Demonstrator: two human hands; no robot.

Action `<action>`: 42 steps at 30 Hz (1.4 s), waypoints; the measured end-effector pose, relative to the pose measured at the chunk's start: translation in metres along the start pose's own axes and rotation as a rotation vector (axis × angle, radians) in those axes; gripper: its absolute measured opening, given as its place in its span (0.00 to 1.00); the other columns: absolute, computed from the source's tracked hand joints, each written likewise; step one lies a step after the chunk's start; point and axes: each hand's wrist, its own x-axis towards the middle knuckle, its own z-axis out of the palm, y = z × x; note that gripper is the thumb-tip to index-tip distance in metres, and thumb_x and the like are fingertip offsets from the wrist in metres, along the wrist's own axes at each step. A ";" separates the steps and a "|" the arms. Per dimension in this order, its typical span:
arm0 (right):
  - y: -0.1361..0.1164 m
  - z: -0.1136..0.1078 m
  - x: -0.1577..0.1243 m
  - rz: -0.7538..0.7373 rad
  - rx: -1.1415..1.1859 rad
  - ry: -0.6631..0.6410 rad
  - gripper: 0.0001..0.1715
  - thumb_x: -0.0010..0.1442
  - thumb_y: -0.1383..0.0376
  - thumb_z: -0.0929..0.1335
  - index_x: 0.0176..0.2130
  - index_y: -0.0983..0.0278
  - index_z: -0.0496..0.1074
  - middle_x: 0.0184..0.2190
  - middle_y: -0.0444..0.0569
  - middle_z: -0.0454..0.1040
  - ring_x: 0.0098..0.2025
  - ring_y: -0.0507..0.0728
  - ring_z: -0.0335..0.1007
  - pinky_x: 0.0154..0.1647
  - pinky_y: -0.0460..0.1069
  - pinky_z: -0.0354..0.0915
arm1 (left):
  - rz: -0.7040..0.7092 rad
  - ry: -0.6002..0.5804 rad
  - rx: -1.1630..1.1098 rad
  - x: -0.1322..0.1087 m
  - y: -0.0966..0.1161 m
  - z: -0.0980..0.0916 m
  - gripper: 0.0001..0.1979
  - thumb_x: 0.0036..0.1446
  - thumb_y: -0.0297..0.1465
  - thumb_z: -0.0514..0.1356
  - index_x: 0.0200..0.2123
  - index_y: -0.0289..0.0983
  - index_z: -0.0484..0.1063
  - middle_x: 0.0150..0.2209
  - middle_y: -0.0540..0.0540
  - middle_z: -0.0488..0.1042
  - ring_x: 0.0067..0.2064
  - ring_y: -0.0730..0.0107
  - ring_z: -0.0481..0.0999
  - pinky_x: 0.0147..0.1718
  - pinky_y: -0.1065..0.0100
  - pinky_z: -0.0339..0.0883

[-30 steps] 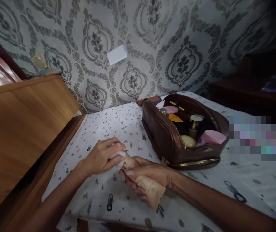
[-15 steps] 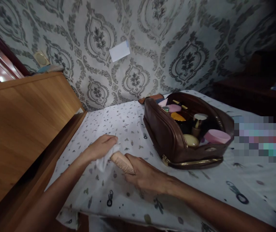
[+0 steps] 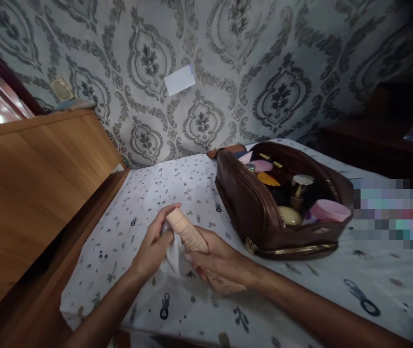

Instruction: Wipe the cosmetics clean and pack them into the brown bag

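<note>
My right hand [image 3: 224, 258] is wrapped round a peach squeeze tube [image 3: 188, 232] covered in small print. The tube slants, its capped end up to the left and its flat end below my palm. My left hand [image 3: 155, 241] is closed on a white cloth [image 3: 174, 253], possibly a wipe, and presses it to the tube near the cap. Right of my hands stands a brown toiletry bag [image 3: 242, 203], unzipped. Inside it are a pink cup-like item [image 3: 331, 211], a pale oval item [image 3: 290, 216], a clear-topped bottle [image 3: 302, 182] and an orange item [image 3: 268, 179].
A white patterned sheet [image 3: 170, 183] covers the surface under the bag. A wooden panel [image 3: 47, 164] rises on the left. The papered wall [image 3: 202, 116] is behind, with a white paper [image 3: 179, 80] on it. A brown strap-like item [image 3: 228, 151] lies behind the bag.
The tube has turned up and shows more of its length, cap end higher. My left hand has moved right with the cloth, its fingers now round the tube's cap end.
</note>
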 end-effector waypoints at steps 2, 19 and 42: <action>0.001 -0.002 0.001 0.024 0.018 -0.019 0.25 0.55 0.54 0.73 0.45 0.63 0.62 0.22 0.36 0.66 0.19 0.47 0.60 0.20 0.43 0.59 | 0.098 -0.091 0.125 -0.002 -0.001 -0.010 0.29 0.57 0.34 0.62 0.63 0.43 0.64 0.56 0.44 0.71 0.55 0.59 0.70 0.54 0.66 0.63; -0.010 0.003 -0.004 0.077 -0.134 -0.082 0.21 0.56 0.59 0.73 0.43 0.64 0.63 0.24 0.36 0.63 0.20 0.46 0.58 0.17 0.42 0.55 | 0.144 -0.216 0.372 0.000 0.008 -0.043 0.21 0.62 0.51 0.54 0.39 0.37 0.69 0.35 0.48 0.68 0.40 0.64 0.68 0.43 0.67 0.62; -0.006 -0.001 -0.005 0.093 -0.118 -0.141 0.21 0.57 0.58 0.72 0.44 0.64 0.63 0.25 0.37 0.64 0.20 0.46 0.61 0.18 0.42 0.57 | 0.181 -0.252 0.507 0.003 0.020 -0.045 0.17 0.64 0.45 0.55 0.42 0.37 0.72 0.38 0.47 0.73 0.42 0.64 0.71 0.42 0.67 0.65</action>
